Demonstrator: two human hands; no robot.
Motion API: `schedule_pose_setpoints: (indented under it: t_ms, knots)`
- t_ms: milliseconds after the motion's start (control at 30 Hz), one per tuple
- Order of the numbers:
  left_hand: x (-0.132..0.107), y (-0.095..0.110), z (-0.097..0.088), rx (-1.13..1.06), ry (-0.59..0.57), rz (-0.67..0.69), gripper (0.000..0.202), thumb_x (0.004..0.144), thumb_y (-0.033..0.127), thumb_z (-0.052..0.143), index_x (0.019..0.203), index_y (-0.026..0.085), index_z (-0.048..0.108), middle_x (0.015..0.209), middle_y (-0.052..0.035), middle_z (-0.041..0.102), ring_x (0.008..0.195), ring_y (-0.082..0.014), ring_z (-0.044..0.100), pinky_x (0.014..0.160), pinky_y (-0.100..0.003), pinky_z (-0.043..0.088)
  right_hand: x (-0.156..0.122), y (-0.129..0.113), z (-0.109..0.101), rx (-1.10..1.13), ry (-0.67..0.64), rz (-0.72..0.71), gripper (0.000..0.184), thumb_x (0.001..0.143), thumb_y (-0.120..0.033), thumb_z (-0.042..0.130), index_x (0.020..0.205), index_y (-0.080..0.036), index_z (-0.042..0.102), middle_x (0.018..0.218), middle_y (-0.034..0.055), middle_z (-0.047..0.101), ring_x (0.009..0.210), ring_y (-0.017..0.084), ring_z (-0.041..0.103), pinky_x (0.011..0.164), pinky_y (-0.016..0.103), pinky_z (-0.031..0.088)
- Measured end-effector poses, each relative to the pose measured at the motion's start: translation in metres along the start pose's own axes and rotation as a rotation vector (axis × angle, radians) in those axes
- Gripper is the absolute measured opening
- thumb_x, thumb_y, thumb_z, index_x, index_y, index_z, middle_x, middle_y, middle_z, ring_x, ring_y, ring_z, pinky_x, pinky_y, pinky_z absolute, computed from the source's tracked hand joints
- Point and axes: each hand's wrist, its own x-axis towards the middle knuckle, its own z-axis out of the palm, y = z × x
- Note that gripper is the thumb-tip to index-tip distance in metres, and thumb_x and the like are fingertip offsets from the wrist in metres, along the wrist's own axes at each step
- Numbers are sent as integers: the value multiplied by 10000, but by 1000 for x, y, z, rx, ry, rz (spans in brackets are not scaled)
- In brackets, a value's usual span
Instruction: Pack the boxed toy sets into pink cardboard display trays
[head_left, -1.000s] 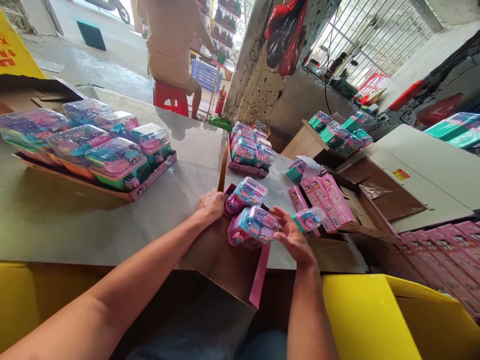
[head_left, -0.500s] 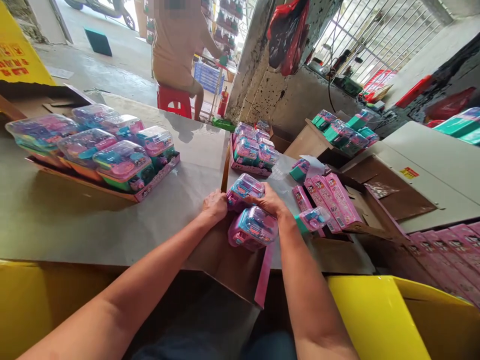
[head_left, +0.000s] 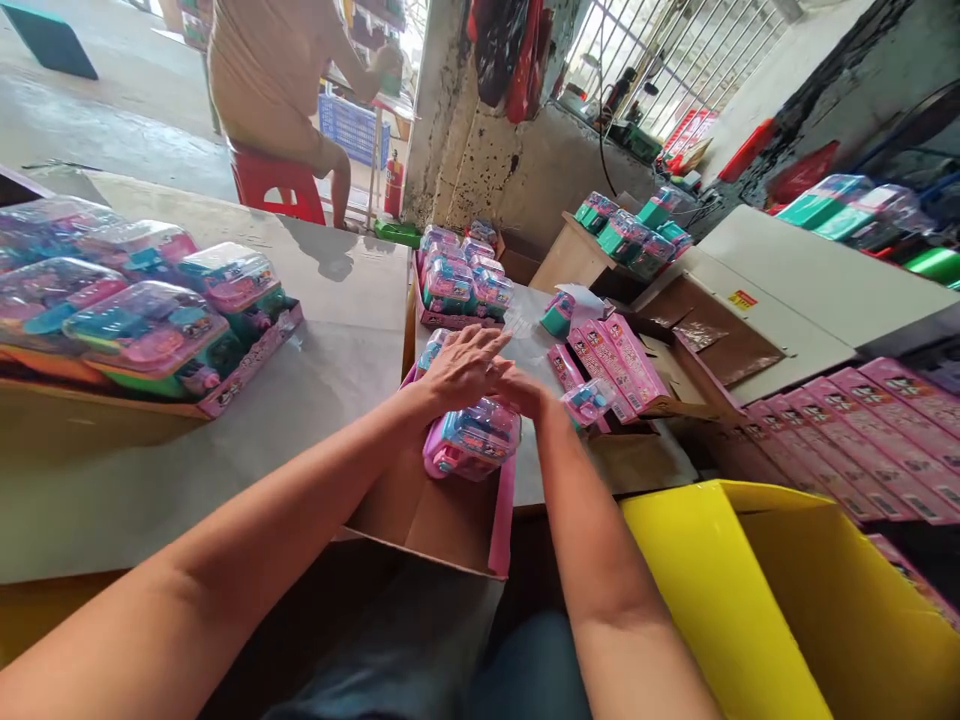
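My left hand (head_left: 466, 366) lies flat, fingers stretched out, over a clear-lidded pink and blue toy case (head_left: 431, 350) that it mostly hides. Close against it, my right hand (head_left: 519, 388) rests on the same case; its fingertips are hidden behind my left hand. A second toy case (head_left: 474, 440) sits just below both hands, nearer to me. Both cases stand in an open cardboard tray (head_left: 420, 505) with a pink side, which reaches past the table's front edge towards my lap.
A filled tray of toy cases (head_left: 255, 370) stands at left, another (head_left: 461, 320) beyond my hands. Pink folded boxes (head_left: 611, 365) and a loose case (head_left: 589, 402) lie at right. A yellow carton (head_left: 705, 580) stands front right. A person (head_left: 262, 90) sits on a red stool (head_left: 274, 185).
My left hand has moved from the tray's left side onto the far toy case. My right hand has shifted beside it. The view has turned right, and that case now sits lower in the tray.
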Motion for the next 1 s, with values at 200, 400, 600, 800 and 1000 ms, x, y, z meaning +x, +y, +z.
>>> schedule_pose_setpoints:
  t_ms: [200, 400, 600, 800, 1000]
  knots:
    - [8, -1, 9, 22, -131, -93, 428, 1000, 479, 391, 1022, 299, 779, 1272, -12, 639, 1235, -242, 480, 1100, -439, 312, -38, 49, -23, -138, 464, -64, 541, 760, -478, 696, 1206, -200, 568, 1216, 108, 586, 1059, 221, 605, 952, 397, 501]
    - [7, 2, 8, 44, -165, -153, 350, 941, 441, 488, 869, 278, 789, 1319, 23, 612, 1279, -254, 437, 1124, -447, 286, -53, 88, 10, -576, 553, 135, 363, 809, -239, 655, 1163, -159, 633, 1213, 128, 600, 1209, 250, 494, 1090, 382, 380]
    - [14, -2, 6, 98, -181, -141, 383, 950, 462, 471, 888, 256, 788, 1298, -21, 615, 1236, -280, 484, 1098, -480, 324, -51, 84, 24, -557, 597, 312, 275, 908, -223, 529, 1156, -268, 640, 1232, 91, 585, 1174, 288, 500, 986, 457, 428]
    - [-1, 15, -22, -50, -271, 296, 670, 836, 626, 601, 1378, 233, 567, 1415, -108, 531, 1322, -295, 452, 1132, -418, 320, -50, 77, 29, -524, 583, 375, 313, 956, -271, 458, 1212, -321, 632, 1315, 89, 547, 1210, 333, 468, 954, 522, 432]
    - [-12, 37, -15, 28, -575, 326, 944, 682, 494, 780, 1492, 187, 405, 1330, -156, 591, 1200, -323, 576, 1014, -374, 430, -52, 89, 25, -470, 586, 309, 409, 954, -327, 471, 1354, -322, 557, 1349, 102, 536, 1210, 304, 465, 989, 497, 431]
